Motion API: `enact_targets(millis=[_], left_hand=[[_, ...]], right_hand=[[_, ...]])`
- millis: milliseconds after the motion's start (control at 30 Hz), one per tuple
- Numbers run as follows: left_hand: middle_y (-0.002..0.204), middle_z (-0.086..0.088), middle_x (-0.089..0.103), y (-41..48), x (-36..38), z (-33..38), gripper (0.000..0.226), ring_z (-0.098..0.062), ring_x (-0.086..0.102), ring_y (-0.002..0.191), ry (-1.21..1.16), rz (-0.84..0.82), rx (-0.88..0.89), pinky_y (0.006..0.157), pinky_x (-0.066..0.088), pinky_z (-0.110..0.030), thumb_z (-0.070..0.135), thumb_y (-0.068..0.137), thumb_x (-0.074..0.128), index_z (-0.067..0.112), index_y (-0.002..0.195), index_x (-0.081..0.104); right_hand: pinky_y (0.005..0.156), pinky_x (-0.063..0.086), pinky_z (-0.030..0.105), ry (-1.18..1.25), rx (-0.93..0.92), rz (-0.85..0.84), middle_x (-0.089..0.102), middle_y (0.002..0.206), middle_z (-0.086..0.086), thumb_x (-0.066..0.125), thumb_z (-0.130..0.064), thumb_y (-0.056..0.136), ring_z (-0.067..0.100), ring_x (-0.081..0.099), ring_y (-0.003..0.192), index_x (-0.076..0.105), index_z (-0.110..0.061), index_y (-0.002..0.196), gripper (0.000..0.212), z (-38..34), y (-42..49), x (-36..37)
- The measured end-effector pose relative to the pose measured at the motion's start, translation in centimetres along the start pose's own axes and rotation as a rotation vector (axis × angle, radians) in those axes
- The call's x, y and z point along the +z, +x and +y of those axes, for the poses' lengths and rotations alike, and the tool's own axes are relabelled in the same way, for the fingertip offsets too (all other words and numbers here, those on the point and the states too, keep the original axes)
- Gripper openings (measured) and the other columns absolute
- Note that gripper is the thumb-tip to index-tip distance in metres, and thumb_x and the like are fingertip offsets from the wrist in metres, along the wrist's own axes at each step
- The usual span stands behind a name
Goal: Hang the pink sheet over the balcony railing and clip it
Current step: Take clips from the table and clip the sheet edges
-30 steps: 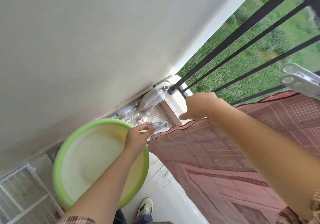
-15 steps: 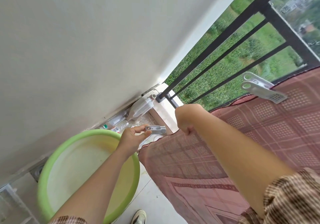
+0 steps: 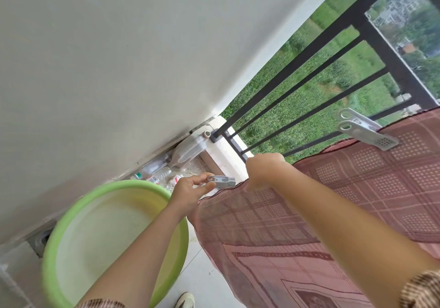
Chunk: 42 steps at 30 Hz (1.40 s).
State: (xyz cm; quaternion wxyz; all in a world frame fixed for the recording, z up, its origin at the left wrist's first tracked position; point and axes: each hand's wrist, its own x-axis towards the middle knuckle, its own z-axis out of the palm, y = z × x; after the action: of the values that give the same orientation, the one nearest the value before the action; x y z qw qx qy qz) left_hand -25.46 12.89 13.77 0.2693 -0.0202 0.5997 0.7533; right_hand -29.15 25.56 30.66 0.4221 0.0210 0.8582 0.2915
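— Well, where was the pink sheet (image 3: 357, 188) found?

— It was draped over the railing (image 3: 392, 56) and hung down on the balcony side. One fastened clip (image 3: 366, 130) was seen clamped on its fold at the rail, further from the wall end.

— And how were the hands placed?

— The right hand (image 3: 264, 172) was curled over the sheet's top edge, near its corner at the wall end of the railing. A loose clip (image 3: 222, 182) was pinched between the thumb and fingers of the left hand (image 3: 188, 192), just beside that corner.

— How was the cloth judged to handle?

— It was judged thin, soft and light, since the weave looked open and it fell in slack folds. It would probably slide on the smooth metal, so it was thought best taken at the hem, right on the rail, where both layers could be bitten by the clip.

— Were any containers noted?

— A green basin (image 3: 133, 184) was seen on the floor below the railing's wall end, and only its pale inner surface could be made out. A plastic jug (image 3: 188, 151) and some small bottles (image 3: 158, 176) lay against the wall by the railing's foot. What they held could not be told.
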Motion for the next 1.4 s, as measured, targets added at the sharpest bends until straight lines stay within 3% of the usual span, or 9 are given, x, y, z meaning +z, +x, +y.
enact_targets(millis=[100, 167, 267, 367, 533, 667, 1100, 1267, 1400], left_hand=[[0.093, 0.005, 0.069, 0.1, 0.1, -0.1, 0.022, -0.015, 0.058, 0.098, 0.011, 0.000, -0.003, 0.098, 0.043, -0.031, 0.017, 0.081, 0.072, 0.038, 0.088, 0.070], [0.095, 0.005, 0.070, 0.2, 0.1, 0.0, 0.021, -0.015, 0.059, 0.101, 0.004, -0.006, -0.018, 0.098, 0.044, -0.031, 0.017, 0.081, 0.072, 0.036, 0.090, 0.070], [0.097, 0.004, 0.070, 0.3, 0.2, -0.2, 0.020, -0.018, 0.060, 0.105, 0.007, -0.018, -0.020, 0.098, 0.044, -0.032, 0.018, 0.081, 0.073, 0.035, 0.091, 0.071], [0.095, 0.002, 0.070, 0.5, 0.2, -0.3, 0.022, -0.019, 0.060, 0.102, 0.027, -0.027, -0.020, 0.097, 0.045, -0.034, 0.021, 0.080, 0.073, 0.041, 0.088, 0.070], [0.087, 0.007, 0.066, 1.1, 0.6, 0.1, 0.019, -0.013, 0.056, 0.091, 0.007, -0.042, -0.027, 0.094, 0.045, -0.028, 0.021, 0.080, 0.073, 0.035, 0.093, 0.071], [0.097, 0.002, 0.069, 1.3, 1.1, 0.8, 0.020, -0.010, 0.058, 0.094, -0.049, -0.035, -0.041, 0.086, 0.044, -0.013, 0.017, 0.079, 0.074, 0.020, 0.098, 0.073], [0.104, -0.002, 0.069, 4.3, 2.1, 0.8, 0.022, -0.010, 0.062, 0.103, 0.312, -0.139, 0.072, 0.095, 0.045, -0.023, 0.022, 0.075, 0.078, 0.021, 0.097, 0.076], [0.090, 0.012, 0.063, 4.6, 2.1, 0.7, 0.023, -0.009, 0.058, 0.097, 0.367, -0.097, 0.111, 0.079, 0.037, -0.003, 0.015, 0.078, 0.075, 0.015, 0.101, 0.075], [0.114, 0.004, 0.065, 4.4, 2.0, 0.9, 0.039, -0.013, 0.057, 0.105, 0.434, -0.206, 0.056, 0.091, 0.041, -0.017, 0.018, 0.086, 0.067, 0.017, 0.124, 0.062]], right_hand=[[0.081, 0.051, 0.037, -0.008, 0.045, -0.128, 0.049, 0.077, -0.002, 0.066, -0.028, 0.084, 0.025, 0.057, 0.084, 0.052, -0.013, 0.089, 0.021, -0.2, 0.3, -0.6], [0.072, 0.049, 0.035, 0.029, 0.072, -0.137, 0.050, 0.081, -0.001, 0.069, -0.019, 0.080, 0.026, 0.058, 0.083, 0.055, -0.015, 0.095, 0.022, -0.2, 0.6, -0.7], [0.053, 0.034, 0.025, 0.143, 0.107, -0.053, 0.040, 0.062, -0.002, 0.060, -0.003, 0.074, 0.019, 0.041, 0.058, 0.050, -0.012, 0.067, 0.015, 0.3, 1.2, -0.4], [0.046, 0.032, 0.025, 0.223, 0.094, 0.035, 0.042, 0.060, -0.001, 0.056, 0.002, 0.077, 0.017, 0.039, 0.054, 0.046, -0.009, 0.064, 0.020, 0.9, 1.3, -0.1], [0.051, 0.040, 0.027, 0.258, 0.037, 0.167, 0.043, 0.065, 0.002, 0.049, 0.005, 0.082, 0.019, 0.045, 0.062, 0.050, -0.006, 0.076, 0.012, 1.0, 1.1, 0.7], [0.054, 0.042, 0.028, 0.303, 0.033, 0.182, 0.044, 0.064, 0.003, 0.048, 0.008, 0.080, 0.020, 0.045, 0.061, 0.046, -0.007, 0.066, 0.020, 1.1, 1.4, 1.0], [0.046, 0.032, 0.028, 0.368, 0.013, 0.166, 0.038, 0.056, 0.002, 0.050, 0.005, 0.081, 0.018, 0.035, 0.050, 0.037, -0.010, 0.056, 0.032, 1.7, 1.3, 0.9], [0.045, 0.032, 0.026, 0.319, 0.025, 0.189, 0.039, 0.060, 0.001, 0.047, 0.006, 0.082, 0.016, 0.037, 0.051, 0.037, -0.011, 0.060, 0.029, 1.2, 0.7, 0.5], [0.045, 0.031, 0.025, 0.284, 0.019, 0.227, 0.039, 0.063, 0.000, 0.046, 0.004, 0.084, 0.014, 0.036, 0.052, 0.035, -0.012, 0.062, 0.029, 1.0, 0.4, 0.5]])
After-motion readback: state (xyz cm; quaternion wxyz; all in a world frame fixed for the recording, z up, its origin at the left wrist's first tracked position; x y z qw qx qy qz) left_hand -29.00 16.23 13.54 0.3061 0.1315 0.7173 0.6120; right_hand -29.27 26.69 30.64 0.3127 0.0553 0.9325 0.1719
